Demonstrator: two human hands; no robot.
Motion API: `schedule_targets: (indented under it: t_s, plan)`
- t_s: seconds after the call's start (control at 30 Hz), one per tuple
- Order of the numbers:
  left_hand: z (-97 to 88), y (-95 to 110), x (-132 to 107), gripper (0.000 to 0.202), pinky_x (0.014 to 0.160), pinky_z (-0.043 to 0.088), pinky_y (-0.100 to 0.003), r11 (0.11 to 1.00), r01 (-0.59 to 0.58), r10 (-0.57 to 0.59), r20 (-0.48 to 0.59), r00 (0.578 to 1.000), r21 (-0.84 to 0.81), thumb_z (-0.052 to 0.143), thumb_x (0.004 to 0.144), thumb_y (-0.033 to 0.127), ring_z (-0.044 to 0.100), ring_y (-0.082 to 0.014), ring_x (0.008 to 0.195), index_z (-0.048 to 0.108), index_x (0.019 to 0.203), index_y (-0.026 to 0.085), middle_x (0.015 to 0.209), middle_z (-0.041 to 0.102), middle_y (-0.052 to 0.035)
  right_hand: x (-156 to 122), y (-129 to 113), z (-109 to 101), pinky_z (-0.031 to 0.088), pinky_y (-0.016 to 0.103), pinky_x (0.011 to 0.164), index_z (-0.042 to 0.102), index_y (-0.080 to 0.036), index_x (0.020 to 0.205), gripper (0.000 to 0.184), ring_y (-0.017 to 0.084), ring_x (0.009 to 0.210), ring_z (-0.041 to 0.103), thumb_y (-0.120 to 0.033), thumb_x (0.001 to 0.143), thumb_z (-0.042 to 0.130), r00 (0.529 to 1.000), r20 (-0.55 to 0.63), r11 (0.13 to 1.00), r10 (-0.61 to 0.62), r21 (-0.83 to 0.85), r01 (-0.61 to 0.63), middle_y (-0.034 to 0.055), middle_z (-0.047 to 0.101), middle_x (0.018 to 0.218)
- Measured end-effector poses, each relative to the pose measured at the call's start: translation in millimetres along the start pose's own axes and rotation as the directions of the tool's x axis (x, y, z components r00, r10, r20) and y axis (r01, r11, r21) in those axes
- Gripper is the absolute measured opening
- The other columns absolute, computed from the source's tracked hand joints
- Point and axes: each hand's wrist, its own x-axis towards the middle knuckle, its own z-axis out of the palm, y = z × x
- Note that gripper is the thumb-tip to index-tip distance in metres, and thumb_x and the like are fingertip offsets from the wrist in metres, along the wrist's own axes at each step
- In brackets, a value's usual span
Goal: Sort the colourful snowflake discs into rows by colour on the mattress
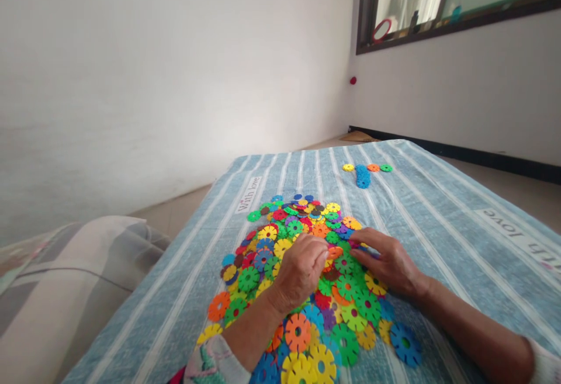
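A heap of notched plastic snowflake discs (pixel 249 279) in many colours is spread over the table. My left hand (pixel 302 264) is over the middle of it, fingers curled together with an orange notched disc (pixel 335 252) at their tips. My right hand (pixel 390 258) rests at the right side of the heap. Its thumb and fingers are parted, with the tips among the discs and nothing plainly held. Around the hands lie green, yellow, blue, red and purple discs, overlapping one another. Part of the heap is hidden beneath my left hand and forearm.
A blue striped cloth (pixel 175 314) covers the table. Toward its far edge are a joined blue stack of discs (pixel 362 177) and single yellow (pixel 347 168), orange (pixel 373 168) and green discs (pixel 386 168). Grey-white fabric (pixel 74 290) lies off to the left. Walls stand beyond.
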Motion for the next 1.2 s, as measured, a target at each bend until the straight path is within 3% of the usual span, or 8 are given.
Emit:
schedule_targets:
  t_s: [0.17,0.4,0.5,0.7,1.0,1.2]
  plan:
    - [1.5,2,-2,0.015,0.075,0.047,-0.032,0.999,-0.033,0.034,0.029,0.999,-0.024,0.045,0.088,0.014,0.059,-0.0165,0.080,0.059,0.083,0.015,0.081,0.065,-0.0072,-2,-17,5,0.048,0.030,0.072,0.061,-0.022,0.090,0.011,0.017,0.077,0.060,-0.028,0.084,0.054,0.996,0.083,0.995,0.019,0.101,-0.027,0.0035,0.065,0.083]
    - [3.8,4,-2,0.016,0.075,0.048,-0.032,0.997,-0.078,0.079,0.031,0.996,-0.020,0.045,0.088,0.016,0.059,-0.0161,0.079,0.060,0.084,0.016,0.080,0.065,-0.0068,-2,-18,9,0.047,0.029,0.072,0.063,-0.020,0.086,0.016,0.016,0.076,0.059,-0.022,0.087,0.047,0.993,0.116,0.996,-0.027,0.090,0.017,0.0043,0.065,0.083]
    - [3.7,2,-2,0.014,0.075,0.048,-0.032,1.000,-0.018,0.018,-0.002,1.000,0.019,0.047,0.087,0.017,0.059,-0.0156,0.076,0.059,0.081,0.016,0.078,0.065,-0.0053,-3,-17,8,0.047,0.028,0.072,0.064,-0.019,0.086,0.016,0.016,0.076,0.059,-0.022,0.086,0.049,0.995,0.097,0.991,0.007,0.132,-0.020,0.0044,0.066,0.082]
    - [2.7,-16,-3,0.014,0.076,0.049,-0.035,0.957,0.187,-0.152,-0.165,0.975,0.223,0.047,0.084,0.012,0.057,-0.0196,0.085,0.060,0.086,0.016,0.086,0.064,-0.0069,-2,-11,10,0.046,0.027,0.071,0.065,-0.018,0.080,0.015,0.016,0.075,0.061,-0.026,0.084,0.053,0.985,-0.025,0.969,0.172,0.186,-0.165,0.0034,0.066,0.080]
    - [3.2,-16,3,0.016,0.085,0.047,-0.040,0.885,0.243,-0.275,0.025,0.961,0.398,0.060,0.077,0.016,0.052,-0.0246,0.097,0.060,0.093,0.016,0.098,0.062,-0.0082,-2,-4,13,0.045,0.026,0.067,0.065,-0.018,0.077,0.016,0.015,0.071,0.060,-0.028,0.083,0.053,0.974,-0.038,0.958,0.221,0.194,-0.210,0.0016,0.065,0.075]
    - [1.4,-15,6,0.019,0.087,0.045,-0.040,0.870,0.269,-0.325,0.069,0.943,0.412,0.062,0.077,0.018,0.051,-0.0247,0.100,0.060,0.096,0.014,0.103,0.059,-0.0092,-1,-3,14,0.045,0.026,0.066,0.065,-0.018,0.078,0.016,0.015,0.070,0.059,-0.028,0.083,0.054,0.973,-0.030,0.954,0.230,0.202,-0.220,0.0016,0.065,0.075]
